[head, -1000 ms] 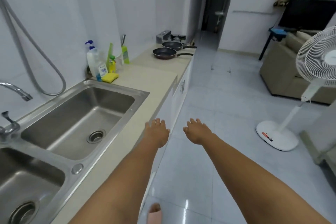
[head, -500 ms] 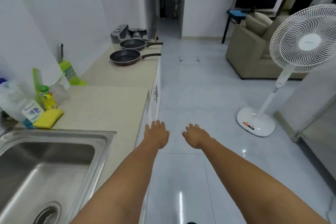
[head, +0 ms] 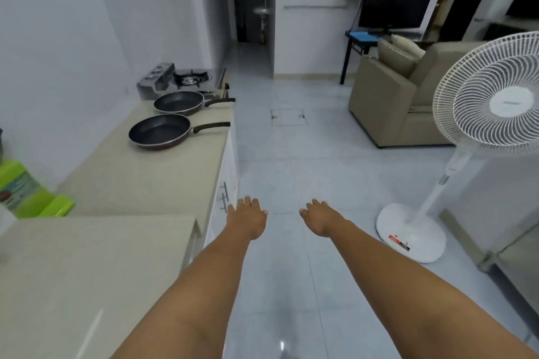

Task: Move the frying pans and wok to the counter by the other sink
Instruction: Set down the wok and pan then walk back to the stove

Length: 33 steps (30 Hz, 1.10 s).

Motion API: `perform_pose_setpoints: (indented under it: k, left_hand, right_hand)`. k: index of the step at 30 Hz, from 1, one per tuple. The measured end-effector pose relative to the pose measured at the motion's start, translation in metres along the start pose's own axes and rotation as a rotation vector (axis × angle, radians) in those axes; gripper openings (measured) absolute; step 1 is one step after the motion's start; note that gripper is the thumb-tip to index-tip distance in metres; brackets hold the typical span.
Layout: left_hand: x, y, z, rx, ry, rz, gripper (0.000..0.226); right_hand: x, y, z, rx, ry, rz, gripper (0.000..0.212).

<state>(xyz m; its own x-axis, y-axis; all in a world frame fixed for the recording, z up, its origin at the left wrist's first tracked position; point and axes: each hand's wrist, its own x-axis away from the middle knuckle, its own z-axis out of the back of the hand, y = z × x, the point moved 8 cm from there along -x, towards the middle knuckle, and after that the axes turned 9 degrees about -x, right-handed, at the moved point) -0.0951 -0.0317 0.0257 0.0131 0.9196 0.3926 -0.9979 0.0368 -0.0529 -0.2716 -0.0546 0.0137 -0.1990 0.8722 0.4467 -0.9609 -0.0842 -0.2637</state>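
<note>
1. White tiled floor (head: 291, 183) fills the middle of the view, running past a beige sofa (head: 408, 108) and a standing fan (head: 484, 114) on the right towards a dark doorway.
2. Along the left runs the beige counter (head: 140, 181). Over the last second the view has travelled along it: the double sink, the soap bottle and the sponge that were close by have dropped out of sight, and only a green packet (head: 26, 192) remains at the left edge.
3. Two dark frying pans now look much nearer. The nearer pan (head: 159, 131) and the farther pan (head: 178, 101) sit side by side on the far end of the counter, handles pointing right over its edge, just before the gas stove (head: 186, 79). No wok can be made out.
4. Both arms stay stretched forward over the floor. The left hand (head: 248, 217) is beside the cabinet front, the right hand (head: 320, 217) near it; each is empty, palm down, fingers loosely spread.
5. Judging by this, the person is walking up to the pans; nothing has been picked up yet, and both pans are well out of reach.
</note>
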Motion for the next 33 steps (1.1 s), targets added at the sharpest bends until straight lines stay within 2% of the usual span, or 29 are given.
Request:
perform_pose_setpoints:
  k: [4, 7, 10, 16, 27, 33]
  left_hand:
    - [-0.090, 0.019, 0.059, 0.080, 0.086, 0.004, 0.059]
    - [-0.127, 0.029, 0.061, 0.085, 0.040, -0.011, 0.059]
    - [-0.170, 0.006, 0.058, 0.082, -0.003, 0.078, 0.060]
    - [-0.269, -0.016, 0.083, 0.095, 0.006, 0.111, 0.060]
    - [-0.472, -0.086, 0.170, 0.112, 0.071, 0.230, 0.057]
    - [-0.549, -0.100, 0.178, 0.103, 0.031, 0.247, 0.058]
  right_hand:
    - [-0.082, 0.023, 0.066, -0.043, 0.096, 0.004, 0.052]
    - [-0.124, 0.032, 0.065, 0.032, 0.011, 0.014, 0.053]
    - [-0.170, 0.033, 0.065, 0.075, -0.030, 0.050, 0.055]
    - [-0.280, 0.017, 0.115, 0.105, -0.037, 0.118, 0.055]
    - [-0.501, -0.023, 0.240, 0.060, 0.021, 0.190, 0.053]
    - [-0.585, -0.019, 0.247, 0.039, -0.029, 0.201, 0.056]
